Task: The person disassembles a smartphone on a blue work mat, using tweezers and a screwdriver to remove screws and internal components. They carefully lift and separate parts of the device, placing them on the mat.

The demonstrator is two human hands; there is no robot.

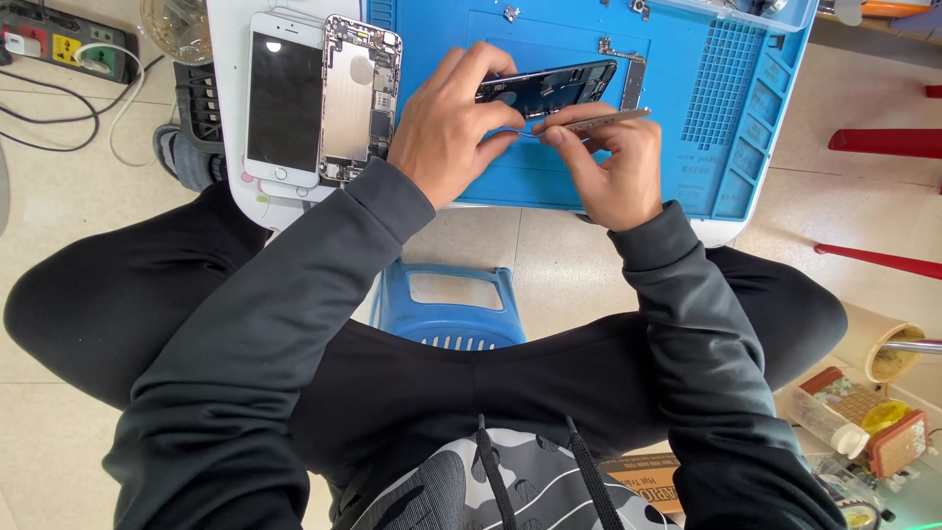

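Centrally, a dark phone frame (548,86) is held tilted above the blue mat (687,157) on the counter (228,118), its long axis running left to right. The left hand (446,128) is closed around its left end, so this hand is nearer to it. Metal tweezers (594,123) are pinched in the right hand (613,167), lying nearly parallel to the frame just below its lower edge, tips pointed left toward the left hand's fingers. A white phone (283,98) and an opened phone back (361,98) are laid well apart at the left.
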